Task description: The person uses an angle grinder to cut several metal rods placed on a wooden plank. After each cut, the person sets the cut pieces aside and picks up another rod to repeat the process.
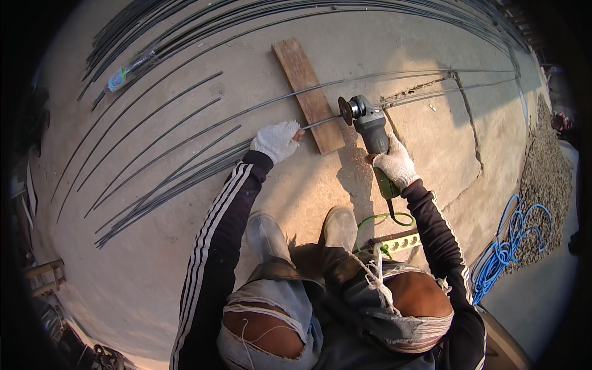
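Note:
My left hand [276,141], in a white knit glove with bare fingertips, is closed around a thin steel rod [322,123]. That rod lies across a wooden plank [302,74] on the concrete. In my gloved right hand [398,165] is an angle grinder [372,129], gripped by its dark body. Its cutting disc [346,111] stands at the rod just right of the plank; whether it touches the metal I cannot tell. No sparks show. A second long rod [271,103] also crosses the plank, farther from me.
Several cut rods [166,132] lie at left, with a long rod bundle [259,15] along the far side. A plastic bottle [126,73] rests there. Near my boots [268,234] are a green cord [404,216] and power strip [404,242]. Blue hose [502,253] and gravel [549,166] lie right.

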